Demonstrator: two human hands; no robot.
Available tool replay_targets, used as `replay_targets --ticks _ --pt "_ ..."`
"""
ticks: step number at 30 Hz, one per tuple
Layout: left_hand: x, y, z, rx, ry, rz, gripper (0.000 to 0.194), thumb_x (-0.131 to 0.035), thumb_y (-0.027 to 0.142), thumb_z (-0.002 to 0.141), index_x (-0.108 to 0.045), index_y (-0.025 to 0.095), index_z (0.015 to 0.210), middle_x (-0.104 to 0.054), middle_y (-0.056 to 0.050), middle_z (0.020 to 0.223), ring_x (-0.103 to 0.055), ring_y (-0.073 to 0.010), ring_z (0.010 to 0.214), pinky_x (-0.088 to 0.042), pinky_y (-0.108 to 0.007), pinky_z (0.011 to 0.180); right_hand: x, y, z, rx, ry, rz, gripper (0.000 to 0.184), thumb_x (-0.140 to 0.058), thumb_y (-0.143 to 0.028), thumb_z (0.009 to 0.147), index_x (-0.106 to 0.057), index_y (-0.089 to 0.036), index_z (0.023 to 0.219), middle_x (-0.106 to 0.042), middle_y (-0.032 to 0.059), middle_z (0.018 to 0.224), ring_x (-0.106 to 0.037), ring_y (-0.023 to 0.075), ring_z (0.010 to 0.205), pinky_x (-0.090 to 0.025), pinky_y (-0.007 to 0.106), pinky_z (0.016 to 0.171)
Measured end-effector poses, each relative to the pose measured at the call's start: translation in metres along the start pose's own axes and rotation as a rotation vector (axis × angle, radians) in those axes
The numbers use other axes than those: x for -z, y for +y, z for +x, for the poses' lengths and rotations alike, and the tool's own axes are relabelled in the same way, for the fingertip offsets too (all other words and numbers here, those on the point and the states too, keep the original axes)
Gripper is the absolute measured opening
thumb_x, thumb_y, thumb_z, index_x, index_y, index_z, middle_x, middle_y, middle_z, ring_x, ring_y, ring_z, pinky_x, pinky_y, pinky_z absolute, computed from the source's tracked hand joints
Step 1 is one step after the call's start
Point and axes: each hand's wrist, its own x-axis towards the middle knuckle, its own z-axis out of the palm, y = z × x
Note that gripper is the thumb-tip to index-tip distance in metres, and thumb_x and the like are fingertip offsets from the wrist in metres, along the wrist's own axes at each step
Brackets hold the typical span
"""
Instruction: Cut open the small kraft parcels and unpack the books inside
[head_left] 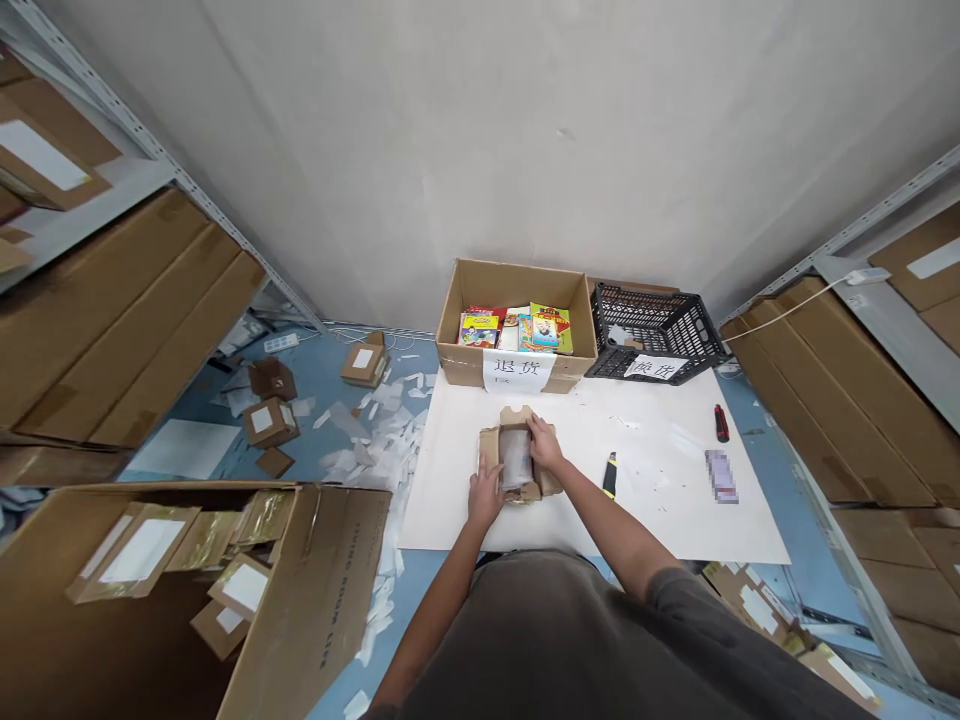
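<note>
A small cardboard box [490,445] lies opened on the white table [465,525] in front of me, its flaps folded outward. Inside it sits a greyish item in clear wrapping [516,458]; its kind I cannot make out. My left hand [486,492] grips the box's left side, fingers over the flap. At the upper right edge, my right hand [545,442] holds the box wall, with some fingertips hidden inside. To the right lies a yellow and black box cutter [610,474], touched by neither hand.
Behind stand a cardboard box of booklets [461,365] and a black plastic crate [686,372]. A red knife [721,423] and a blurred item [721,476] lie at right. A big carton [341,580] of parcels stands left; paper scraps [382,440] litter the floor. Shelves flank both sides.
</note>
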Motion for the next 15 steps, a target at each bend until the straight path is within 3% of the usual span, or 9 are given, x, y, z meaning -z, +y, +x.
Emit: replay_targets --ticks 3,5,9,15 --pt "-0.001 -0.001 -0.005 0.025 0.048 0.052 0.057 -0.064 0.025 0.091 -0.055 0.033 0.146 -0.014 -0.008 0.173 -0.057 -0.0309 0.12 -0.048 -0.044 0.1 -0.011 -0.012 -0.016 0.0 0.209 0.106 0.064 -0.042 -0.014 0.091 -0.044 -0.019 0.155 -0.042 0.0118 0.159 -0.037 0.0275 0.146 -0.031 0.044 0.122" --pt "-0.001 0.0 -0.008 0.031 0.069 0.079 0.056 -0.062 0.026 0.091 -0.054 0.033 0.147 -0.015 -0.007 0.173 -0.056 -0.0308 0.119 -0.049 -0.044 0.099 -0.023 -0.024 -0.025 0.042 0.231 0.136 0.053 -0.042 -0.02 0.096 -0.051 -0.019 0.148 -0.05 0.0131 0.149 -0.043 0.0281 0.14 -0.035 0.044 0.12" --pt "0.005 0.0 -0.012 0.049 0.095 0.113 0.058 -0.061 0.025 0.092 -0.052 0.033 0.148 -0.013 -0.007 0.173 -0.054 -0.0318 0.117 -0.051 -0.045 0.095 -0.048 -0.049 -0.024 0.068 -0.022 0.077 0.053 -0.055 -0.03 0.096 -0.053 -0.018 0.147 -0.052 0.0155 0.146 -0.044 0.0292 0.14 -0.037 0.039 0.118" --pt "0.023 -0.021 -0.012 0.053 0.052 0.149 0.062 -0.062 0.026 0.093 -0.049 0.036 0.153 -0.01 -0.005 0.174 -0.051 -0.035 0.123 -0.048 -0.049 0.1 -0.08 -0.058 0.011 -0.081 -0.377 -0.09 0.107 -0.085 -0.033 0.075 -0.026 -0.023 0.164 -0.012 0.0185 0.172 -0.012 0.0405 0.157 -0.027 0.048 0.122"
